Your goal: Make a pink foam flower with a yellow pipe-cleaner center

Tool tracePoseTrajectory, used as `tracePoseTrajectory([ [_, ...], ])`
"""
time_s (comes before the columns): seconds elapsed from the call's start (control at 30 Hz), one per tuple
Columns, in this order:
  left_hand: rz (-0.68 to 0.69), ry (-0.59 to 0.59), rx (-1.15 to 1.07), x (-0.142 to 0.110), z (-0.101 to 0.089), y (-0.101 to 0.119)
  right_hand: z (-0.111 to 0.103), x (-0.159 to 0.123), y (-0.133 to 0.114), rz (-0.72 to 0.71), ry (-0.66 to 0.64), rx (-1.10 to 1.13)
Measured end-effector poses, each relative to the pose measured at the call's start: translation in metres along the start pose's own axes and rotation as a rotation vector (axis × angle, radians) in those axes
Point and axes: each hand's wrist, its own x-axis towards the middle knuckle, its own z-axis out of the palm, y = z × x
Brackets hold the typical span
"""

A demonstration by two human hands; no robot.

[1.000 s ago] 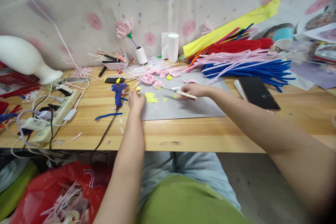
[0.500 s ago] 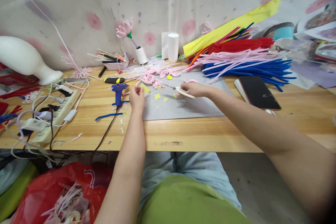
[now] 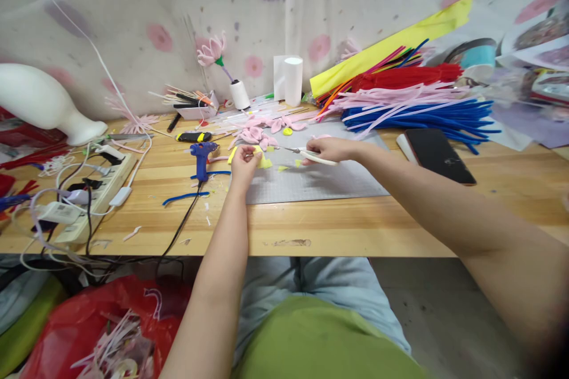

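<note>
My left hand (image 3: 246, 167) is over the left part of the grey cutting mat (image 3: 311, 186), fingers pinched on a piece of yellow sheet (image 3: 232, 156) that shows on both sides of them. White-handled scissors (image 3: 320, 159) are in my right hand (image 3: 329, 148), which is closed round the handles. Their blades point left toward my left hand, with a gap between. Small yellow scraps (image 3: 283, 169) lie on the mat between the hands. Just behind are pink fuzzy petals (image 3: 255, 133) and a yellow disc (image 3: 287, 131).
A blue glue gun (image 3: 201, 160) stands left of my left hand. Bundles of blue pipe cleaners (image 3: 418, 121) and pink ones fill the back right, near a black phone (image 3: 438, 157). At left lie a power strip (image 3: 95, 201) and cables. A red bag (image 3: 57, 331) hangs below.
My left hand has moved right and is now at the yellow piece, which shows around its fingers. My right hand has shifted slightly right with the scissors.
</note>
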Motion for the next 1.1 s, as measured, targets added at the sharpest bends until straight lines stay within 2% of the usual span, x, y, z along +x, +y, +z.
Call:
tracePoseTrajectory([
  [0.17, -0.034, -0.203, -0.063, -0.006, 0.002, 0.007, -0.014, -0.004, 0.002, -0.041, -0.171, 0.105],
  [0.3, -0.106, -0.273, -0.098, -0.012, 0.004, 0.014, -0.017, -0.002, 0.003, -0.057, -0.282, 0.238],
  [0.63, -0.110, -0.308, -0.037, -0.018, 0.009, 0.019, -0.015, 0.003, -0.018, -0.064, -0.285, 0.307],
  [0.93, -0.090, -0.285, -0.048, -0.018, 0.009, 0.019, -0.018, 0.000, -0.011, -0.093, -0.276, 0.274],
  [1.1, -0.096, -0.265, -0.105, -0.017, 0.010, 0.018, -0.020, -0.005, -0.008, -0.085, -0.341, 0.268],
])
